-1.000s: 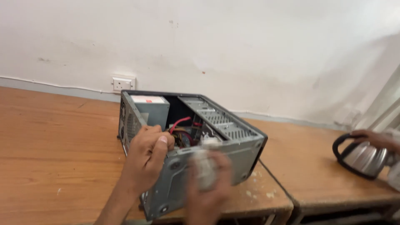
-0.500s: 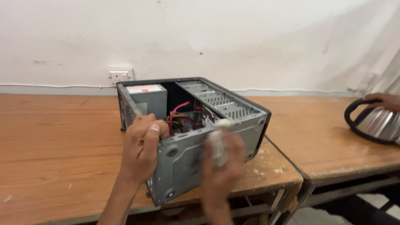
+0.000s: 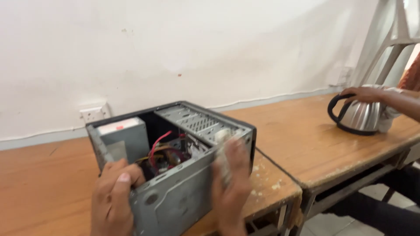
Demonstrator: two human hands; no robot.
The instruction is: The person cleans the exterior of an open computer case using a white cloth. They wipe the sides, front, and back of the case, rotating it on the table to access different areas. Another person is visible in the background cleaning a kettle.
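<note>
Computer case [image 3: 175,175] — grey, open-topped, on the wooden desk [image 3: 39,183]. My left hand [image 3: 114,196] clamps its near rim; my right hand [image 3: 231,179] presses a white cloth [image 3: 222,153] against its side panel. Wiping underway — interior untouched, crumbs [image 3: 264,185] beside the case remain.

Open grey metal computer case [image 3: 175,196] lying on its side, open face up, near the wooden desk's front edge. Left hand [image 3: 111,199] grips its near-left rim; red and yellow cables just beyond those fingers. Crumpled white cloth [image 3: 223,153], blurred, pressed under the right hand [image 3: 232,183] against the near-right upper edge.
</note>
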